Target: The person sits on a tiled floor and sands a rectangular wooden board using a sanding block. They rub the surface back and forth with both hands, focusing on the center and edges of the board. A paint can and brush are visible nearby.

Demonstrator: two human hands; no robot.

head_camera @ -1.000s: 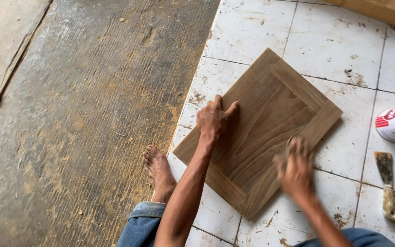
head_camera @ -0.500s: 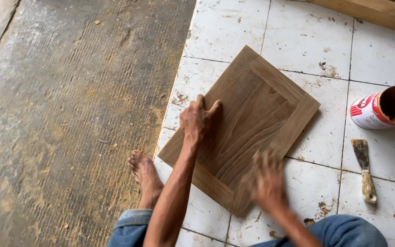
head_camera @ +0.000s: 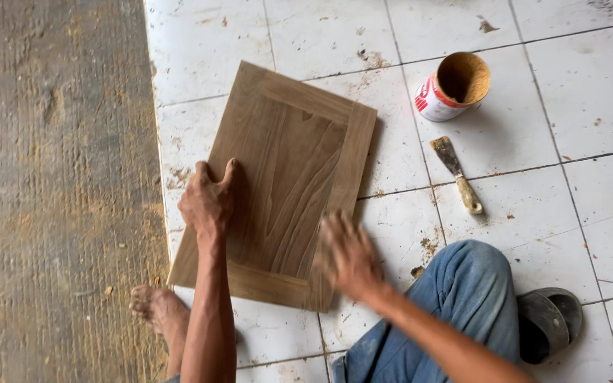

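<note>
The wooden panel (head_camera: 278, 191) lies flat on the white tiled floor (head_camera: 590, 106) – the left hand (head_camera: 208, 200) presses it with fingers spread, the blurry right hand (head_camera: 348, 257) rubs its near edge flat and open – rubbing looks half-done.

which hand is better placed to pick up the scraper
Right, probably. The right hand is at the panel's near right corner, on the scraper's side. The left hand lies flat on the panel, farther away.

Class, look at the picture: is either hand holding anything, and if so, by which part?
Nothing is gripped. The left hand presses flat on the wooden panel near its left edge; the blurred right hand is at its lower right corner, its hold unclear.
</note>
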